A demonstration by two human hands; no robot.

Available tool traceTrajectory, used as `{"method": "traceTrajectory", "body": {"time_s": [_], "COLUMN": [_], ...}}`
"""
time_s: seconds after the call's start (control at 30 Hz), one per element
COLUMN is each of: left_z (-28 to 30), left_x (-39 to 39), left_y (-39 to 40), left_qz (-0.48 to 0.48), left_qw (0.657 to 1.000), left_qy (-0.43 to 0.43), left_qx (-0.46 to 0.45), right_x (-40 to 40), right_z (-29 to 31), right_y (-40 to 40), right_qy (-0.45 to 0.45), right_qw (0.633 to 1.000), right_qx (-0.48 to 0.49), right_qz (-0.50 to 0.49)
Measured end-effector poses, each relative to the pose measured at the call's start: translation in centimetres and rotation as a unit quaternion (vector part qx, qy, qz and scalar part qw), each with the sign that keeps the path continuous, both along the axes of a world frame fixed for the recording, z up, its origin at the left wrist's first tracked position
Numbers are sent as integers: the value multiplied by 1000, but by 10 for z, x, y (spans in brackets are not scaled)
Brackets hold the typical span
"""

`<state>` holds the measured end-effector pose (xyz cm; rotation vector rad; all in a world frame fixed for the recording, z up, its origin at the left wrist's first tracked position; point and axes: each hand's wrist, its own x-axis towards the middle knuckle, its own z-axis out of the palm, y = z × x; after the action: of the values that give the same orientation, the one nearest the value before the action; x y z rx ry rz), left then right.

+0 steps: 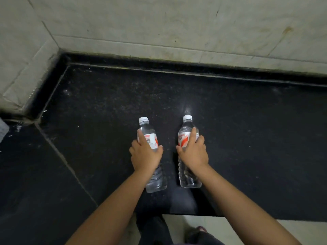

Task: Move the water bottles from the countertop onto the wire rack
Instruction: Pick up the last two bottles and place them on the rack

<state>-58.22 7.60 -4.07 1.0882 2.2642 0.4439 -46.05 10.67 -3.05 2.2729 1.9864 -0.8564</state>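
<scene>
Left hand wrapped round the left bottle, right hand wrapped round the right bottle, fingers closed over the labels. Both clear bottles upright on the black speckled bench, white caps on, near each other but apart, close to the front edge. Labels white with red swooshes; some kind of code on the left one, writing too blurry to read. Tiled wall behind, stained. Nothing else close on the bench. Pale floor below.

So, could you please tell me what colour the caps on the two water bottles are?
Both caps are white, on the left bottle and the right bottle, seen in the head view.
</scene>
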Motion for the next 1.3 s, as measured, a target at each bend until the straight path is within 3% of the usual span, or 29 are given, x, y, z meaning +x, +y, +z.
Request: {"method": "traceTrajectory", "body": {"time_s": [0.17,0.5,0.7,0.93,1.17,1.3], "left_z": [0,24,70,146,207,234], "left_x": [-7,41,160,337,485,560], "left_y": [4,-3,-32,-60,-42,-23], "left_qz": [-67,-185,-238,-309,-376,-391], "left_qw": [998,978,960,916,844,804], "left_qy": [6,99,86,54,52,30], "left_qx": [-7,5,117,252,379,447], "right_x": [-4,75,197,368,516,591], "right_z": [-4,11,47,116,188,220], "right_y": [-2,-26,-66,-121,-150,-137], "right_qy": [-11,100,113,133,-15,-36], "right_qw": [1000,993,982,950,914,885], "right_qx": [22,52,148,266,391,445], "right_qz": [-16,-34,-21,-97,-106,-129]}}
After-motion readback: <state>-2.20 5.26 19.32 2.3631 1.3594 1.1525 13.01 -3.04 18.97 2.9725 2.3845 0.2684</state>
